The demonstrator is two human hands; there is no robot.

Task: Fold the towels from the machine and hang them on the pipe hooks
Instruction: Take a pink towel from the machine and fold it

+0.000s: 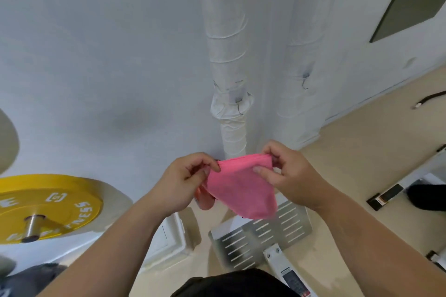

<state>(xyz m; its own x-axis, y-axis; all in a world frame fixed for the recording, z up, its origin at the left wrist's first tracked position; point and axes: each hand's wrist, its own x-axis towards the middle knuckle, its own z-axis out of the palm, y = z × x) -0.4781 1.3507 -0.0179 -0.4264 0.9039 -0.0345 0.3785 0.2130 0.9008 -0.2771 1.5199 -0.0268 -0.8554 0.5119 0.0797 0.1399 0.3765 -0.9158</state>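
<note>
Both left hand (185, 181) and right hand (287, 176) pinch the pink towel (241, 193) along its top edge; loose layers might slip past the thin hook (240, 107).

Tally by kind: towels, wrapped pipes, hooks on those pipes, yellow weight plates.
Pink towel: 1
Wrapped pipes: 2
Pipe hooks: 2 plainly visible
Yellow weight plate: 1
Total: 6
</note>
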